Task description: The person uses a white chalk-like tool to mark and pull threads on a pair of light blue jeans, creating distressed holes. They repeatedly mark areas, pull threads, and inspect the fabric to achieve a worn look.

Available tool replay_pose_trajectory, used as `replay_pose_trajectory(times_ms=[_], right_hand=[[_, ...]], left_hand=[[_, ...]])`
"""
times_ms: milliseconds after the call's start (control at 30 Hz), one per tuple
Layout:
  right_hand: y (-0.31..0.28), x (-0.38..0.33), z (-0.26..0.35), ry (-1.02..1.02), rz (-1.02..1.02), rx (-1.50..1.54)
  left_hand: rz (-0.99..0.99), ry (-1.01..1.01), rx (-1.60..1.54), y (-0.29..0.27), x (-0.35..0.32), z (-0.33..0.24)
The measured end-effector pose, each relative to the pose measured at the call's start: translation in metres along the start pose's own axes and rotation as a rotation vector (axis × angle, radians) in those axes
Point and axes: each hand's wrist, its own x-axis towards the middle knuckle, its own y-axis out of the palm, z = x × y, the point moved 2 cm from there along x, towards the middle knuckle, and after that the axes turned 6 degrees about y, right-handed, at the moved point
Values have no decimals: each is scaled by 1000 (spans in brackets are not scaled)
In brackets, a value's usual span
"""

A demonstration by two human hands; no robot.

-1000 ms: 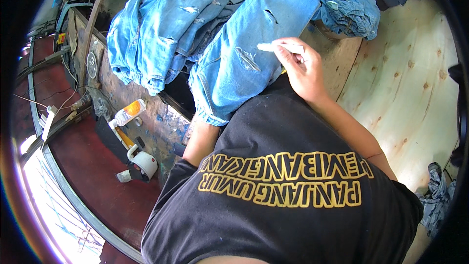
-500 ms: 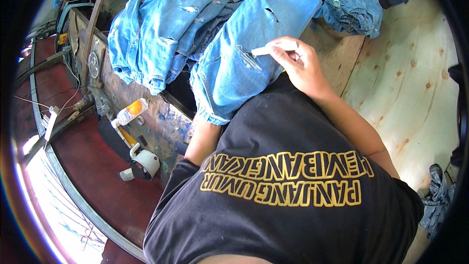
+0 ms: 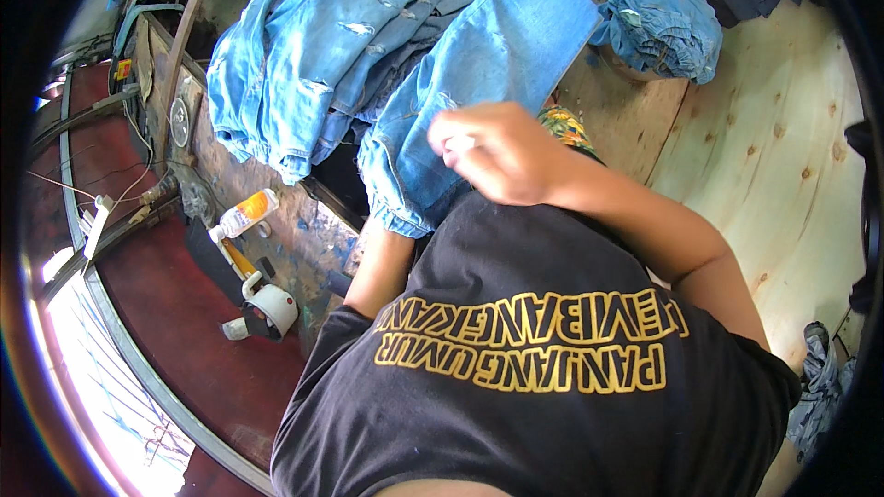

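A light blue denim jeans leg (image 3: pixel 516 46) with ripped patches lies slantwise in front of me. My left forearm (image 3: pixel 382 262) runs up into its cuffed end, so the left hand is hidden inside the cloth. Above the leg's near part, slightly blurred, is my right hand (image 3: pixel 502 152), its fingers closed around a slim white tool (image 3: pixel 462 143). Only a small bit of that tool shows, and its tip is out of sight. The hand covers much of the torn patch beneath it; whether it touches the denim I cannot tell.
More ripped jeans (image 3: pixel 304 64) are heaped at the left. A bundled blue denim piece (image 3: pixel 658 23) sits at the far right, beside a plywood sheet (image 3: pixel 746 147). To my left are a white-and-orange bottle (image 3: pixel 247 213), a white device (image 3: pixel 274 308) and a metal rail (image 3: pixel 138 364).
My right hand has swung left and toward me, across the jeans leg, turning so the white tool is mostly covered. The leg's upper torn patch has shifted slightly. My left arm stays inside the cuff.
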Motion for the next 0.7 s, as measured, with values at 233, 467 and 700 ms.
replay_pose_trajectory(times_ms=[233,467,700], right_hand=[[82,30,-19,115,427,-300],[58,21,-13,134,396,44],[-41,13,-67,327,-59,-83]], left_hand=[[-193,8,-224,10,-2,8],[-451,-212,-623,28,-27,29],[-61,-240,690,9,7,58]])
